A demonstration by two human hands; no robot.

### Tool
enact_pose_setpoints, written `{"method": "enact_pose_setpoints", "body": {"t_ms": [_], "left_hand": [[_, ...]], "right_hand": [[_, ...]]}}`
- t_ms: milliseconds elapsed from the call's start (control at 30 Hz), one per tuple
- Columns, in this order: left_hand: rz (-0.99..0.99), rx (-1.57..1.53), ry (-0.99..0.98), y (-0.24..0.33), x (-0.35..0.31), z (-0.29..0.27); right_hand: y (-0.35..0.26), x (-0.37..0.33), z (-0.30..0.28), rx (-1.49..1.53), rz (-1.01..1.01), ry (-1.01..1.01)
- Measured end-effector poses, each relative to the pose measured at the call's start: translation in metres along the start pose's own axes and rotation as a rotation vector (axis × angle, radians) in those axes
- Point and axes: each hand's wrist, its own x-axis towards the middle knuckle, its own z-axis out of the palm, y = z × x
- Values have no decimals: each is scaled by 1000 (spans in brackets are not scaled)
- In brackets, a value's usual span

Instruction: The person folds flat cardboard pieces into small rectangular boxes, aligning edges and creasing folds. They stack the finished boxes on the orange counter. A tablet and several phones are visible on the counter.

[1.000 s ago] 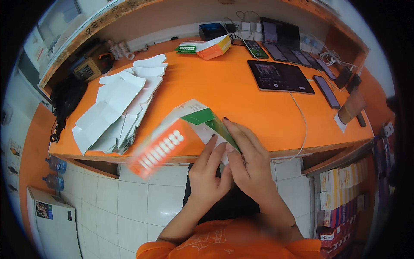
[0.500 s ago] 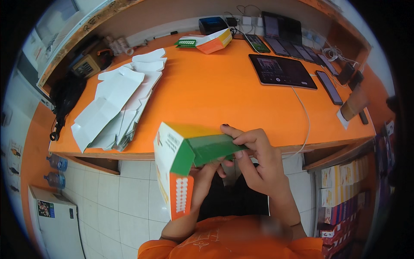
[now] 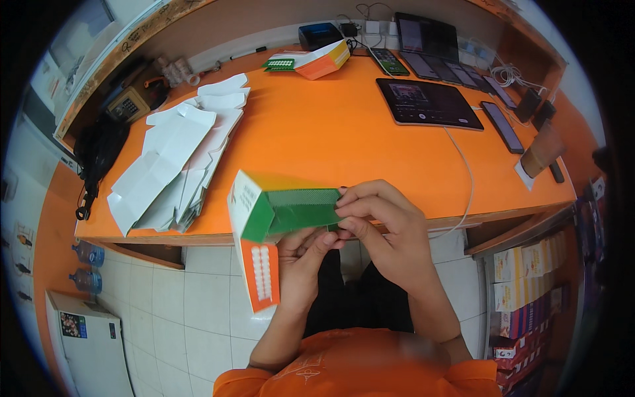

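Note:
A partly folded cardboard box [image 3: 249, 198], white, green, yellow and orange, is held up in front of the desk's near edge. Its orange flap [image 3: 264, 281] carries a strip of white dots and hangs at the lower left. My left hand [image 3: 304, 258] grips the box from below, thumb up, some fingers hidden behind the card. With fingers and thumb pinched, my right hand [image 3: 374, 221] holds the right end of the green panel. On the left of the desk lies a stack of flat white box blanks [image 3: 175, 152]. Another folded box [image 3: 311, 63] of the same colours rests at the back.
The orange desk [image 3: 297, 139] also bears a tablet [image 3: 430, 104] with a white cable, several phones [image 3: 503, 126] and a brown cup [image 3: 542, 155] at the right. A small safe [image 3: 129, 106] and black bag [image 3: 99, 149] are at left. Stacked cartons [image 3: 529, 271] fill a shelf at lower right.
The box has shifted slightly left and up. My right hand has moved left along the green panel, and its fingers now close on the panel's end. My left thumb has come into view.

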Motion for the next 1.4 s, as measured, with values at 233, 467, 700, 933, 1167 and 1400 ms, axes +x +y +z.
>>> {"method": "enact_pose_setpoints", "body": {"t_ms": [233, 467, 700, 933, 1167, 1400], "left_hand": [[76, -54, 78, -5, 0, -1], [129, -52, 1, -4, 8, -5], [77, -43, -154, 5, 6, -8], [125, 18, -313, 1, 8, -20], [345, -139, 214, 9, 8, -4], [344, 130, 288, 25, 12, 22]], "right_hand": [[-4, -2, 9, -2, 65, 66], [-2, -5, 15, -174, -213, 108], [-4, -12, -7, 209, 40, -110], [15, -6, -3, 268, -99, -170], [16, -15, 12, -432, -191, -92], [0, -12, 21, -462, -244, 140]]}}
